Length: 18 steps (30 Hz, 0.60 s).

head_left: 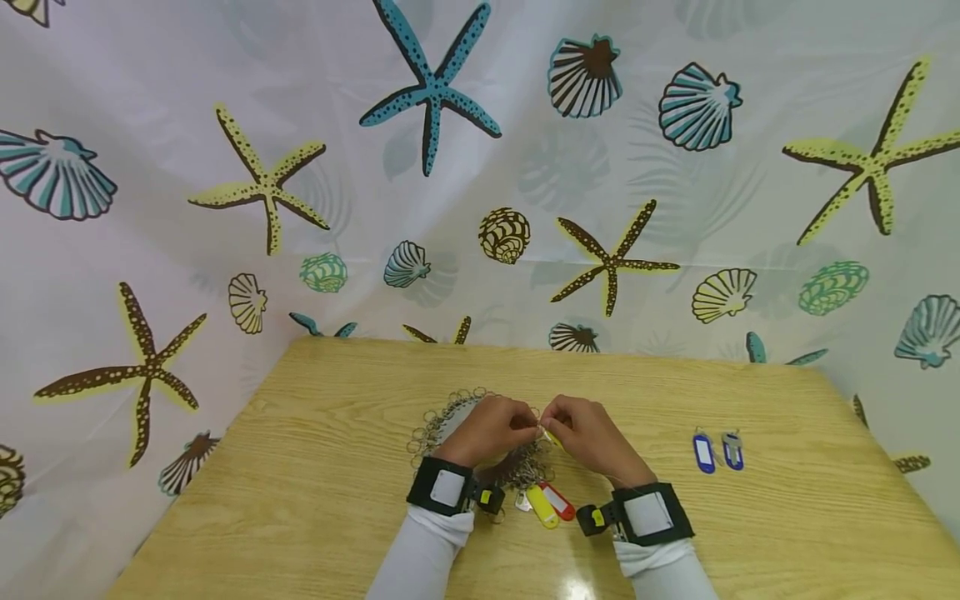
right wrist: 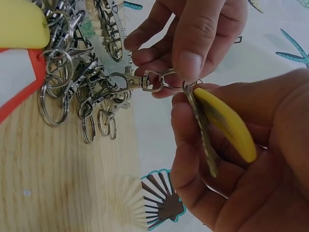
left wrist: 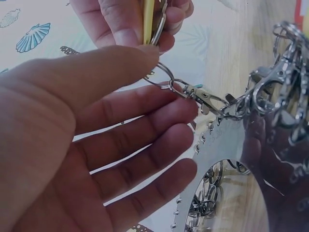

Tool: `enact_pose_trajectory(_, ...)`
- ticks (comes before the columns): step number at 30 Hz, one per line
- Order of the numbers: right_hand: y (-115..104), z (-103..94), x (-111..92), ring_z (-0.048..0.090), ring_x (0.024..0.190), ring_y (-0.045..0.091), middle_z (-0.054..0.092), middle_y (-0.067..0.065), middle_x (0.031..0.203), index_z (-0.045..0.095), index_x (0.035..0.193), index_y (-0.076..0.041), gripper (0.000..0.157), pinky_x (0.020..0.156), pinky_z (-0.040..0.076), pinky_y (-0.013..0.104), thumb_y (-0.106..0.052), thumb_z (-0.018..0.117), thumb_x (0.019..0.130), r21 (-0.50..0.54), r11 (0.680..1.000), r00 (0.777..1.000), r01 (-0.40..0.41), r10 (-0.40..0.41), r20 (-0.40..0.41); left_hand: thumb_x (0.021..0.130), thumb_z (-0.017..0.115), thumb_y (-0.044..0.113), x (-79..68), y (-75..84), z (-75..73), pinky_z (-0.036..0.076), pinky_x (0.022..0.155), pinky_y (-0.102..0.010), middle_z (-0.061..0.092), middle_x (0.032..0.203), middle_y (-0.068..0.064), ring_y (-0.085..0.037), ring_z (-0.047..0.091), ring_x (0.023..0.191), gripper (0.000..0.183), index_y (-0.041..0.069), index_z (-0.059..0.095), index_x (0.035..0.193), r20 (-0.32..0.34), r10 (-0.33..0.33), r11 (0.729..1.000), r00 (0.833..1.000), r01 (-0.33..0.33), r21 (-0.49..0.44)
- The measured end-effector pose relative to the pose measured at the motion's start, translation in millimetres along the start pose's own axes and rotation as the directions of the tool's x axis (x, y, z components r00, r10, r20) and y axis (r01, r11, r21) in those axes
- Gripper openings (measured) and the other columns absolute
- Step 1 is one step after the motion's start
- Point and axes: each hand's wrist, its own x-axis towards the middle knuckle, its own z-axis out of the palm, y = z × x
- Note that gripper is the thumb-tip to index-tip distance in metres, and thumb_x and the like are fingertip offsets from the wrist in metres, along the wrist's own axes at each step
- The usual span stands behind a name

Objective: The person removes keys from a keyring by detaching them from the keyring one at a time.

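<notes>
My left hand (head_left: 487, 429) pinches a small split ring (left wrist: 167, 70) between thumb and index finger, its other fingers spread apart. This ring links to a silver swivel clasp (right wrist: 127, 81), which joins a heap of metal clasps and rings (right wrist: 67, 72). Close against the left fingertips, my right hand (head_left: 592, 435) holds a key (right wrist: 205, 135) and a yellow key tag (right wrist: 231, 124) at the split ring. Beneath the left hand lies a round, flat metal holder (left wrist: 223, 140) with small hooks along its edge, partly hidden by the hand.
Another yellow key tag (head_left: 542, 507) and a red key tag (head_left: 557, 501) lie near the heap, toward the front. Farther right on the wooden table (head_left: 315, 492) are two blue key tags (head_left: 703, 454) with keys. A seashell-patterned curtain (head_left: 480, 308) hangs behind the table.
</notes>
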Motion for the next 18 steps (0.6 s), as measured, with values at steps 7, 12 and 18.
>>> enact_pose_trajectory(7,-2.9,1.4,-0.2,0.048,0.061,0.012,0.063,0.006,0.076,0.067,0.089,-0.006,0.007,0.054,0.040,0.027,-0.009,0.063,0.094,0.002,1.000,1.000,-0.023,0.023,0.011,0.091,0.067,0.022,-1.3,-1.6,0.9,0.053,0.069,-0.022,0.070,0.087,0.004,-0.005,0.063,0.077,0.015,0.011,0.073,0.100,-0.027,0.033,0.999,0.999,-0.032,0.018)
enact_pose_trajectory(12,-3.6,2.0,-0.4,0.047,0.060,0.012,0.062,0.003,0.075,0.067,0.089,-0.006,0.007,0.054,0.040,0.027,-0.008,0.062,0.094,-0.004,1.000,1.000,-0.030,0.030,0.010,0.089,0.069,0.020,-1.5,-1.1,0.3,0.053,0.069,-0.021,0.069,0.088,0.004,-0.005,0.063,0.077,0.015,0.012,0.072,0.101,-0.034,0.044,0.999,0.998,-0.043,0.026)
enact_pose_trajectory(18,-3.1,2.7,-0.2,0.048,0.060,0.011,0.062,0.001,0.075,0.067,0.090,-0.006,0.006,0.054,0.041,0.027,-0.008,0.062,0.094,-0.008,1.000,1.000,-0.023,0.023,0.003,0.088,0.071,0.018,-0.6,-2.3,0.0,0.053,0.070,-0.021,0.069,0.090,0.003,-0.005,0.063,0.079,0.018,0.012,0.071,0.104,-0.042,0.058,0.998,0.997,-0.057,0.024)
